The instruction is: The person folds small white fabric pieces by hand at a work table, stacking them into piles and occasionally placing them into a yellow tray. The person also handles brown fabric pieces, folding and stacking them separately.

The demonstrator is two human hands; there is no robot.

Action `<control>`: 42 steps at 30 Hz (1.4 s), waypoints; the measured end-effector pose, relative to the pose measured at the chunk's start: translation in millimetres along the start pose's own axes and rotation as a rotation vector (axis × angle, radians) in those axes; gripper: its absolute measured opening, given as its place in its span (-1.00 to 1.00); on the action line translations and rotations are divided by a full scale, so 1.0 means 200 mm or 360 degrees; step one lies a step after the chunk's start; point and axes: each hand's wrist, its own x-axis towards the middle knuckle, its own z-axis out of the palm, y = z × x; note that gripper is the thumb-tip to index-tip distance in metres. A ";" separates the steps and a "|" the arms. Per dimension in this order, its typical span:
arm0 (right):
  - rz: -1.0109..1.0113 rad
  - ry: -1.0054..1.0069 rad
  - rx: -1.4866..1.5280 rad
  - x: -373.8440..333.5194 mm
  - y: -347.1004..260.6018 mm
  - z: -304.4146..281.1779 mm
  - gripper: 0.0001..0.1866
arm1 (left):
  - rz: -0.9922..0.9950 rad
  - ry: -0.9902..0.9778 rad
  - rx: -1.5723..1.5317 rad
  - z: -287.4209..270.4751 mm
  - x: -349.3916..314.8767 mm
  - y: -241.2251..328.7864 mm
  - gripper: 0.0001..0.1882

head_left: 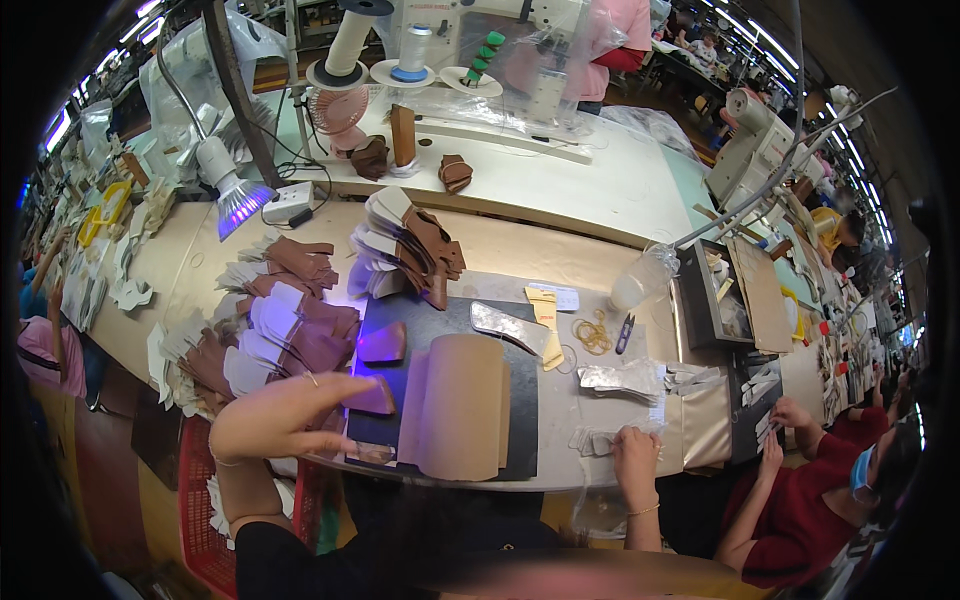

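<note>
My left hand (290, 415) is over the table's near edge, fingers stretched out and apart from the thumb. Its fingertips reach a small brown piece (372, 397), and the thumb's tip is at a small clear piece (376, 452). To the right of these stands a curved brown sheet of board or paper (462, 405) on a black mat (522, 390). Another brown piece (382, 343) lies on the mat. My right hand (637, 462) rests at the table edge with curled fingers, beside clear plate-like pieces (592, 442); what it holds, if anything, is hidden.
Stacks of brown and white cut pieces (285, 325) cover the left side. A shiny template (508, 326), rubber bands (593, 334) and thread snips (625, 334) lie right of centre. A red basket (205, 520) stands below left. A co-worker in red (800, 500) sits at right.
</note>
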 end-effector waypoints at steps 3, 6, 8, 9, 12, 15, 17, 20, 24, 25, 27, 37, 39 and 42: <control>0.0053 -0.0133 -0.0013 0.04 0.00 0.00 -0.84 | 0.0306 -0.0341 -0.0175 -0.02 -0.03 0.00 -0.24; -0.0009 -0.0295 -0.0062 0.06 0.00 -0.03 -0.95 | 0.0833 -0.0488 -0.0578 -0.03 -0.07 -0.04 -0.22; -0.0067 -0.0406 -0.0044 0.08 0.00 -0.06 -0.99 | 0.1286 -0.0494 -0.0926 -0.02 -0.10 -0.06 -0.22; -0.0084 -0.0459 -0.0003 0.09 0.00 -0.08 -0.99 | 0.1516 -0.0469 -0.0947 -0.04 -0.13 -0.07 -0.27; -0.0074 -0.0586 0.0092 0.10 -0.01 -0.12 -0.99 | 0.1897 -0.0380 -0.1166 -0.07 -0.23 -0.07 -0.33; 0.0008 -0.0665 0.0216 0.10 -0.01 -0.13 -0.98 | 0.1950 0.0192 -0.1452 -0.04 -0.29 -0.08 -0.40; 0.0013 -0.0688 0.0284 0.10 0.00 -0.14 -0.96 | 0.1975 0.0704 -0.1745 0.01 -0.34 -0.08 -0.43; -0.0061 -0.0686 0.0349 0.09 0.01 -0.14 -0.94 | 0.1938 0.1381 -0.2181 0.05 -0.41 -0.14 -0.47; -0.0041 -0.0678 0.0418 0.07 0.01 -0.14 -0.87 | 0.1605 0.1691 -0.2490 0.01 -0.45 -0.25 -0.46; -0.0023 -0.0677 0.0450 0.07 0.01 -0.14 -0.86 | 0.1526 0.1697 -0.2550 0.02 -0.45 -0.26 -0.43; -0.0032 -0.0669 0.0475 0.06 0.00 -0.14 -0.84 | 0.1103 0.2255 -0.2672 0.03 -0.43 -0.27 -0.40; -0.0016 -0.0767 0.0475 0.07 -0.02 -0.18 -0.83 | 0.0832 0.2493 -0.2727 0.02 -0.37 -0.27 -0.37; -0.0036 -0.0772 0.0476 0.07 -0.02 -0.18 -0.83 | 0.0850 0.2495 -0.2743 0.01 -0.36 -0.27 -0.37; -0.0062 -0.0797 0.0494 0.07 -0.01 -0.17 -0.83 | 0.0846 0.2513 -0.2769 0.01 -0.35 -0.26 -0.38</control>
